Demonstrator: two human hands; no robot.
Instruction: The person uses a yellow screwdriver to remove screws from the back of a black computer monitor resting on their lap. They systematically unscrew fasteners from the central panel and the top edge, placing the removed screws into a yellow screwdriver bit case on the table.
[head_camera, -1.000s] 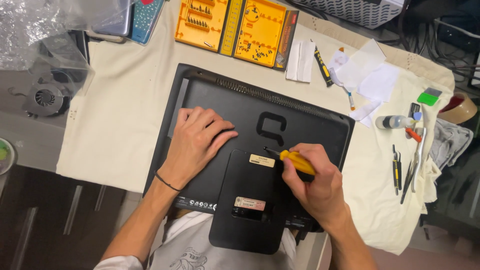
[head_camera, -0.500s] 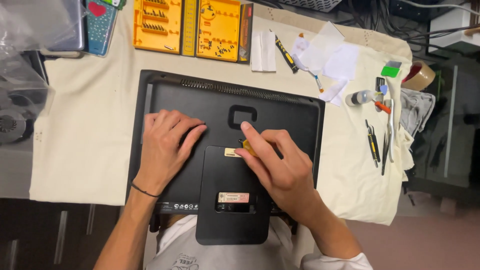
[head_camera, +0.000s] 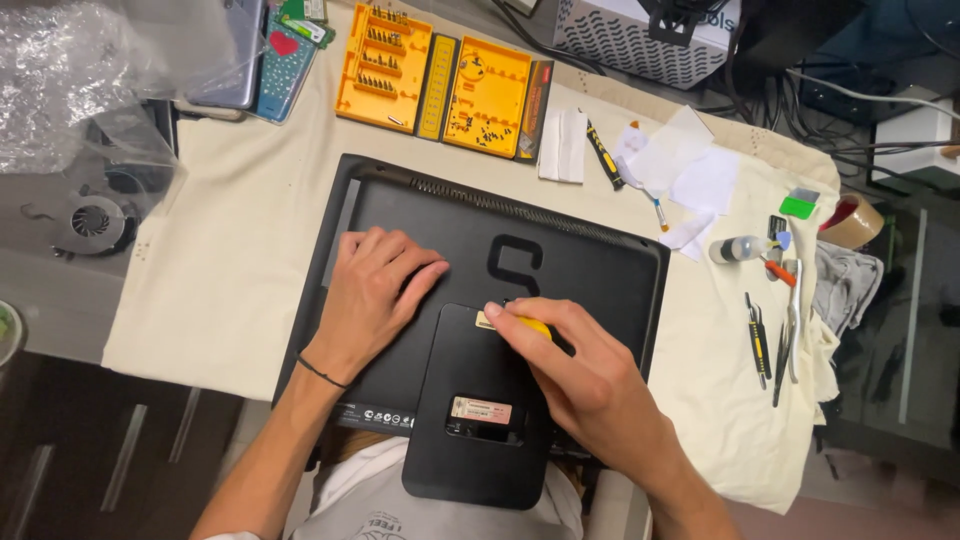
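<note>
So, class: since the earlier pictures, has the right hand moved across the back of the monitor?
Yes. The right hand has shifted up the stand plate toward the small label at its top edge.

Monitor (head_camera: 590, 270) lay face down on the cloth, black back up, screen side hidden. Small cream sticker (head_camera: 486, 320) sat at the top edge of its stand plate, touching my right hand (head_camera: 580, 375). Pinkish rectangular label (head_camera: 481, 410) lower on the same plate. Strip of small white marks (head_camera: 375, 412) along the near edge, beside my left wrist. Grey-and-white patterned box (head_camera: 640, 35) stood beyond the cloth. Clear plastic wrap (head_camera: 75, 75) bunched far left.
</note>
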